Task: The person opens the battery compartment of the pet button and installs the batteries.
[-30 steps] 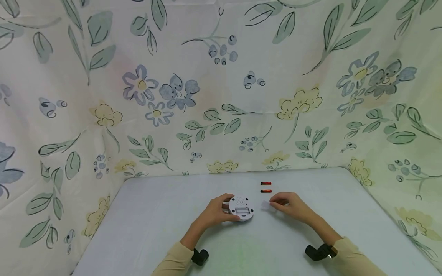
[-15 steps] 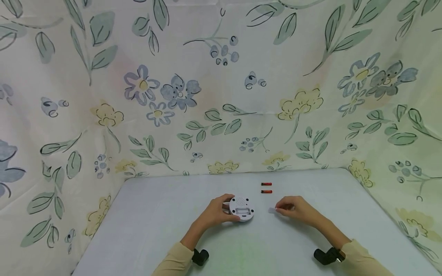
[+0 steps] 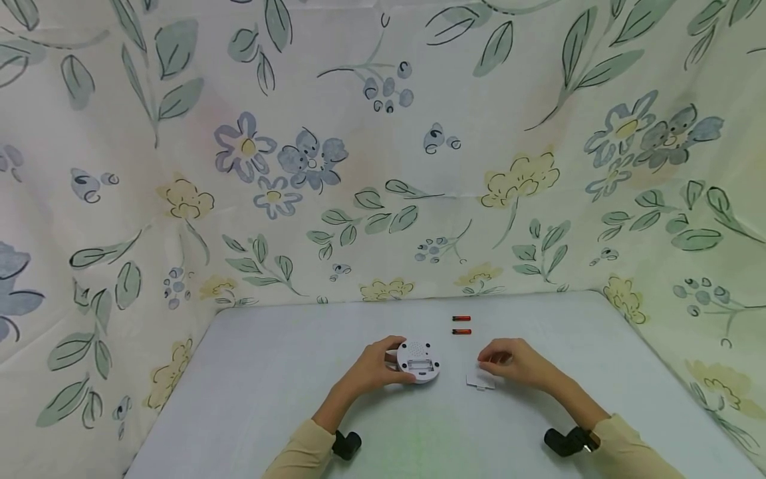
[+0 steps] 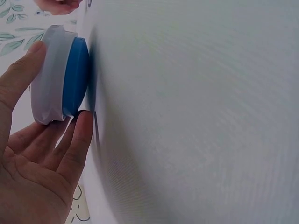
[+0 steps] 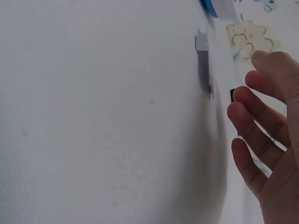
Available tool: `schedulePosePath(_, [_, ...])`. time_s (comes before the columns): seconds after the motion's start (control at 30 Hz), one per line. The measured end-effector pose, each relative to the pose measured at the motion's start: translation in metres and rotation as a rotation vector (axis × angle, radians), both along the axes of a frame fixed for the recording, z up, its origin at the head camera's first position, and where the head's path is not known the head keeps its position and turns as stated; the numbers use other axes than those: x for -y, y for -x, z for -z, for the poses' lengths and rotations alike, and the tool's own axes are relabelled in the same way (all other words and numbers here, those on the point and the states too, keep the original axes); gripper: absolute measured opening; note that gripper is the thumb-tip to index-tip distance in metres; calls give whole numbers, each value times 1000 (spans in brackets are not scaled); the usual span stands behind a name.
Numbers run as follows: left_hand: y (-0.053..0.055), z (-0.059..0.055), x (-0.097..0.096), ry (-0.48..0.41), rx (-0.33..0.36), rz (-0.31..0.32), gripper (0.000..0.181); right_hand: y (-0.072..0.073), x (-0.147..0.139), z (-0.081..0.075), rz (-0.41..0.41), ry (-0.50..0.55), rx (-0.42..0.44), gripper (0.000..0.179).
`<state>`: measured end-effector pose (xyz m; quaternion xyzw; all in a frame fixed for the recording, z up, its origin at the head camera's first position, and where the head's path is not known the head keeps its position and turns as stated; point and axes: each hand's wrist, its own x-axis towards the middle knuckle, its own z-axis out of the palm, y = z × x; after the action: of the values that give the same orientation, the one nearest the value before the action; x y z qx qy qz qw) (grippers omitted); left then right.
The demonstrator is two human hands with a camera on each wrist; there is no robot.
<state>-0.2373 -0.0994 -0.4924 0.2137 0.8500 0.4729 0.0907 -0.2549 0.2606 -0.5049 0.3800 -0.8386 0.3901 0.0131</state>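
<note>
Right of the device: cover, flat on the table; right hand, fingers loosely bent, released. Left of the device: left hand, grasping its rim, battery bay upward. Beyond the device, rightward: two batteries. Farthest behind: floral cloth.

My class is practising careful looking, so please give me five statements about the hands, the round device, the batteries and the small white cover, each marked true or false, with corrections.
1. The left hand holds the round device. True.
2. Two batteries sit inside the device. False: the two batteries lie on the table, beyond the right hand.
3. The battery compartment is uncovered. True.
4. The right hand grips the small white cover. False: its fingers hold nothing, and the small white cover is apart from them.
5. The device's blue part faces the table. True.
</note>
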Motion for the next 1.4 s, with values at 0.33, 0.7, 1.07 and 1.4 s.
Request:
schedulePosePath(0.33, [1, 0, 1, -7, -1, 9, 76, 16, -14, 8, 125, -6, 5, 18])
schedulePosePath(0.7, [2, 2, 3, 13, 14, -3, 75, 43, -20, 8, 221, -11, 63, 39])
schedulePosePath(1.07, [1, 1, 1, 4, 20, 10, 76, 73, -16, 2, 293, 37, 78, 47])
schedulePosePath(1.4, [0, 0, 2, 4, 24, 7, 76, 97, -6, 6, 259, 52, 122, 49])
